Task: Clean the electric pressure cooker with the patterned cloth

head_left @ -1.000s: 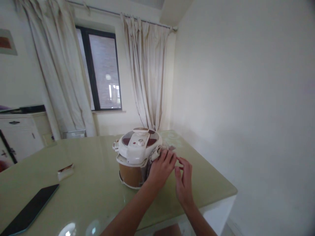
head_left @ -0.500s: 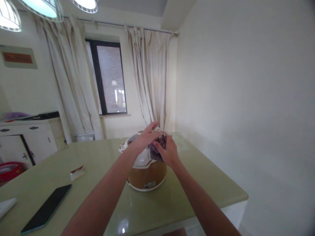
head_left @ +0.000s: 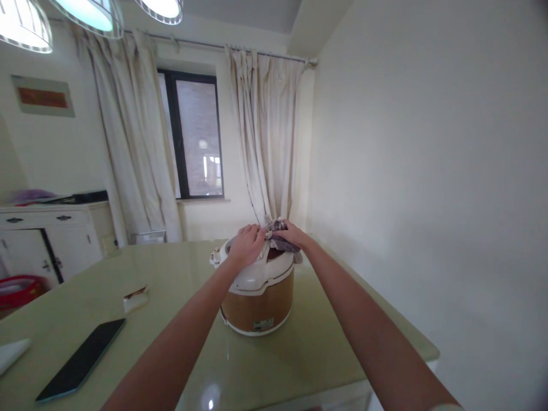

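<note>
A rice cooker (head_left: 259, 305) with a brown body and a white lid stands on the pale green table. My left hand (head_left: 248, 244) lies on top of the lid, its fingers stretched forward and its thumb side beside a crumpled grey-purple cloth (head_left: 285, 245). That cloth is bunched over the right part of the lid, one end hanging over the edge. My right hand (head_left: 295, 233) grips it from the right, with some fingers hidden behind the folds.
On the left of the green table (head_left: 171, 331) lie a dark phone-like slab (head_left: 81, 359), a small white packet (head_left: 136, 299) and part of a white object (head_left: 12, 354). A wall (head_left: 428, 200) runs close along the right side. A white cabinet (head_left: 72, 242) stands beyond.
My hands have moved apart: the left has come down onto the lid, the right has shifted right. The cloth, bunched between both hands before, now lies lower and spread across the lid.
</note>
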A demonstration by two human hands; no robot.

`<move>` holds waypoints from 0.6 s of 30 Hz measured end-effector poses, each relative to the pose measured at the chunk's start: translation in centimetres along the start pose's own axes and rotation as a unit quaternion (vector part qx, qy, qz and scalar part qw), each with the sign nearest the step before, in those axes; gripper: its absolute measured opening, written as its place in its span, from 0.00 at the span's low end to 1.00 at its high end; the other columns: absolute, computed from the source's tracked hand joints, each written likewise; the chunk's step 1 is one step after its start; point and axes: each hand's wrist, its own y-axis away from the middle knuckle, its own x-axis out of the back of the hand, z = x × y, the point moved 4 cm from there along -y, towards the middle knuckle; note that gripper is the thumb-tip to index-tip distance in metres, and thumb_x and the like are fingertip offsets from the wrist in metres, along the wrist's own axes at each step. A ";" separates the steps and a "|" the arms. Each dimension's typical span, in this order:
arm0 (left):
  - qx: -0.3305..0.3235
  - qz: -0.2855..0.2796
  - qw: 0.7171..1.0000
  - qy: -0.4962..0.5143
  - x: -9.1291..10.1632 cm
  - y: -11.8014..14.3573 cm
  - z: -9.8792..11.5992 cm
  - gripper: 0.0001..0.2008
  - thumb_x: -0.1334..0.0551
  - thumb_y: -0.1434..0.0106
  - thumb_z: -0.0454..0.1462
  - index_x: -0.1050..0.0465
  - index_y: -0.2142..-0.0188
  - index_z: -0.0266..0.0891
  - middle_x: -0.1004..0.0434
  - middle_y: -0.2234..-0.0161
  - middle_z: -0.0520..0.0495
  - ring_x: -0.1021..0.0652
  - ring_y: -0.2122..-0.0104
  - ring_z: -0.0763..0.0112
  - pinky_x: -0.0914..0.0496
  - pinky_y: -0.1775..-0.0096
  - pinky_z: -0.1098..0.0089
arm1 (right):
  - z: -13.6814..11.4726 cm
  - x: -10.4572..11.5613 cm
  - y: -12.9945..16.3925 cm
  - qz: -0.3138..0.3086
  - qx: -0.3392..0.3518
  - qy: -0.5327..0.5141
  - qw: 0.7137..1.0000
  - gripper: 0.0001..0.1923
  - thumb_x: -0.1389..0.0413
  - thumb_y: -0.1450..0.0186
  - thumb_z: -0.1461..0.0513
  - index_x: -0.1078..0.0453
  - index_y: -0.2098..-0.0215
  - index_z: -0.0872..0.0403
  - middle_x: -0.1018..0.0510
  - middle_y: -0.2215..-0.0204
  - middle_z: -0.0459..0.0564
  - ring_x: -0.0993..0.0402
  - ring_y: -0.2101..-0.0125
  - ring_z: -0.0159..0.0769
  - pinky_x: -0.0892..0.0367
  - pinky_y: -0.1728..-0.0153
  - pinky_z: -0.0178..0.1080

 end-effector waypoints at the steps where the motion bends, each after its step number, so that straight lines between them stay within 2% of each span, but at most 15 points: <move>1: 0.004 0.002 1.000 -0.001 0.2 -0.1 0.0 0.16 0.51 0.24 0.37 0.26 0.48 0.40 0.20 0.48 0.38 0.23 0.45 0.59 0.32 0.41 0.56 | -0.2 -0.2 0.7 0.019 0.018 0.007 1.000 0.22 0.35 0.37 0.58 0.27 0.45 0.52 0.17 0.51 0.52 0.21 0.51 0.44 0.29 0.47 0.43; 3: 0.013 0.003 1.000 -0.007 0.4 -0.2 0.0 0.17 0.53 0.23 0.36 0.25 0.50 0.39 0.19 0.51 0.38 0.22 0.47 0.60 0.31 0.42 0.57 | -1.0 -0.3 3.1 0.062 0.053 0.051 0.995 0.21 0.37 0.36 0.58 0.27 0.44 0.50 0.17 0.51 0.51 0.22 0.51 0.43 0.30 0.46 0.43; 6: 0.010 0.002 1.000 -0.017 0.6 -0.3 0.3 0.18 0.54 0.23 0.35 0.25 0.50 0.35 0.19 0.51 0.35 0.21 0.48 0.57 0.30 0.43 0.56 | -2.7 -0.4 8.2 0.115 0.076 0.143 0.980 0.27 0.36 0.37 0.56 0.29 0.41 0.49 0.20 0.53 0.53 0.24 0.51 0.45 0.31 0.47 0.43; 8: 0.005 0.002 1.000 -0.018 0.7 -0.3 0.5 0.18 0.54 0.23 0.35 0.25 0.50 0.34 0.18 0.52 0.34 0.21 0.49 0.56 0.29 0.43 0.55 | -3.9 -0.5 11.1 0.130 0.089 0.180 0.971 0.28 0.36 0.38 0.54 0.29 0.41 0.48 0.21 0.53 0.54 0.24 0.51 0.47 0.31 0.48 0.43; 10: 0.005 0.008 1.000 -0.018 0.9 -0.2 0.6 0.19 0.54 0.23 0.35 0.25 0.50 0.35 0.18 0.52 0.35 0.21 0.49 0.56 0.29 0.44 0.55 | -4.6 -0.6 12.3 0.133 0.096 0.194 0.967 0.27 0.37 0.38 0.52 0.29 0.41 0.48 0.22 0.53 0.55 0.24 0.51 0.47 0.31 0.49 0.43; 12: 0.008 0.013 1.000 -0.017 1.1 -0.2 0.7 0.20 0.55 0.22 0.36 0.25 0.50 0.35 0.18 0.52 0.35 0.21 0.49 0.57 0.29 0.44 0.56 | -4.4 -0.5 11.4 0.132 0.081 0.191 0.969 0.28 0.38 0.37 0.52 0.29 0.40 0.48 0.21 0.53 0.55 0.24 0.51 0.49 0.31 0.50 0.44; 14: 0.012 0.012 1.000 -0.012 1.2 -0.1 0.7 0.20 0.55 0.22 0.36 0.24 0.50 0.35 0.18 0.51 0.36 0.21 0.48 0.57 0.29 0.43 0.57 | -3.4 -0.2 8.7 0.121 0.050 0.173 0.976 0.28 0.38 0.37 0.51 0.29 0.40 0.48 0.20 0.54 0.55 0.23 0.52 0.50 0.30 0.51 0.45; 18: 0.030 0.003 0.999 0.011 1.5 -0.1 0.8 0.20 0.55 0.22 0.36 0.24 0.49 0.35 0.18 0.49 0.36 0.21 0.47 0.58 0.30 0.42 0.58 | 0.7 0.5 2.6 0.092 -0.028 0.077 0.992 0.19 0.38 0.36 0.53 0.25 0.49 0.49 0.17 0.54 0.53 0.21 0.53 0.46 0.29 0.51 0.43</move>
